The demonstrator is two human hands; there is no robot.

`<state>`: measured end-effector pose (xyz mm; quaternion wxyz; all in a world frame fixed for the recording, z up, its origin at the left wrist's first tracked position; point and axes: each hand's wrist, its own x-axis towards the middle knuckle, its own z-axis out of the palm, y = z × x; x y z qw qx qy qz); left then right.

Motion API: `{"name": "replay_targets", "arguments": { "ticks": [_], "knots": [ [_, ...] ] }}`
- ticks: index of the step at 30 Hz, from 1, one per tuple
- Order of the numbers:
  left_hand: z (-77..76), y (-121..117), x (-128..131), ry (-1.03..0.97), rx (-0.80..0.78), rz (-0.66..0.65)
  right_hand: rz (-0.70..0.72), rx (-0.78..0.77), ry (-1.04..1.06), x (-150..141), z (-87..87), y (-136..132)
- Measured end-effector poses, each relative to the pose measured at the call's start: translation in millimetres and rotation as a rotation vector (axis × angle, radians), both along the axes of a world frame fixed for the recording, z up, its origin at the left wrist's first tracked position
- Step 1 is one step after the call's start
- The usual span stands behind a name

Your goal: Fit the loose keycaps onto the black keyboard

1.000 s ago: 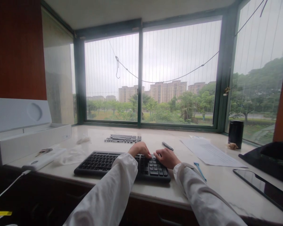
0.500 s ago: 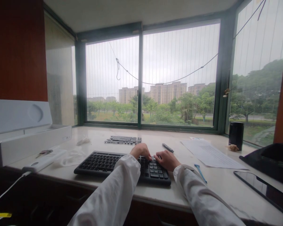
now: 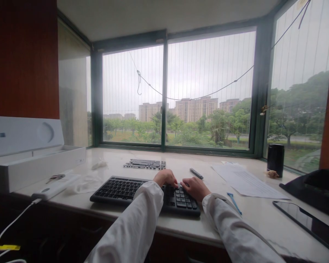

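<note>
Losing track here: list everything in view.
Keyboard: 1, black, front centre
Loose keycaps: many, dark, behind keyboard
Slim item: 1, dark, behind keyboard
Strip: 1, blue, right of keyboard
Paper: count unclear, white, right rear
Cylinder: 1, black, right rear
Lump: 1, brown, before cylinder
Slab: 1, black, front right
Bulky item: 1, black, right edge
Box: 1, white, left
Keys: some, dark, left
Bar: 1, white, before keys
Cabling: some, white, lower left
Wrap: some, translucent, left
Table: 1, white, underneath
Windows: several, green frames, rear
Trees: many, green, outside
Buildings: several, beige, outside
Left hand, right hand: 1 each, white sleeves, at keyboard
</note>
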<state>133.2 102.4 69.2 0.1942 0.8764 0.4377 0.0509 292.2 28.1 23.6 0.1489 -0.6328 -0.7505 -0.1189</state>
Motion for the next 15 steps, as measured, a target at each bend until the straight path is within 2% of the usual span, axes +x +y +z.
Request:
{"name": "replay_targets", "arguments": {
  "ticks": [3,7,15],
  "knots": [
    [-1.0,-8.3,2.0,0.015,0.029,0.078,-0.010,-0.009,-0.005,-0.3,0.3,-0.6],
    [-1.8,-17.4,2.8,0.001,0.047,0.118,-0.005,-0.005,-0.017,0.8,-0.8,0.5],
    [-1.3,-10.4,-2.2,-0.035,-0.046,0.164,0.022,0.075,-0.032,-1.2,3.9,-5.5]
  ]
}}
